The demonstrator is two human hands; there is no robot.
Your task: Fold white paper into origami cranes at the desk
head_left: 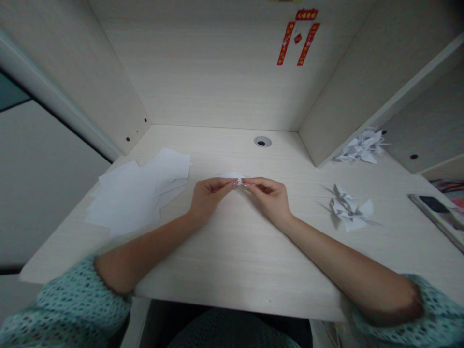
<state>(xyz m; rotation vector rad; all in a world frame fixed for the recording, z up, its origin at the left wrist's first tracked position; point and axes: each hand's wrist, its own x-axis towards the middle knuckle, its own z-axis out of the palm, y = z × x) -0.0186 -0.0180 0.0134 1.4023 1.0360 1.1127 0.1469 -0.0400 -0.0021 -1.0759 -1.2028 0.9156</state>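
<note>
Between my fingertips, near the middle of the desk, is a small piece of folded white paper [232, 175]. My left hand [211, 192] pinches it from the left with thumb and forefinger. From the other side my right hand [268, 194] pinches it the same way, and the fingertips of both hands nearly meet. Most of the paper's near part is hidden behind my fingers, so its exact folded shape does not show. Left of my left hand lies a spread of loose white paper sheets [126, 198]. Several folded paper pieces [351, 210] rest to the right of my right hand.
A larger heap of folded paper [362, 145] lies by the right divider panel [340, 96]. A phone-like device [435, 205] is at the far right. The desk [217, 261] has a round cable hole [263, 141] near the back panel, which carries red stickers [297, 38].
</note>
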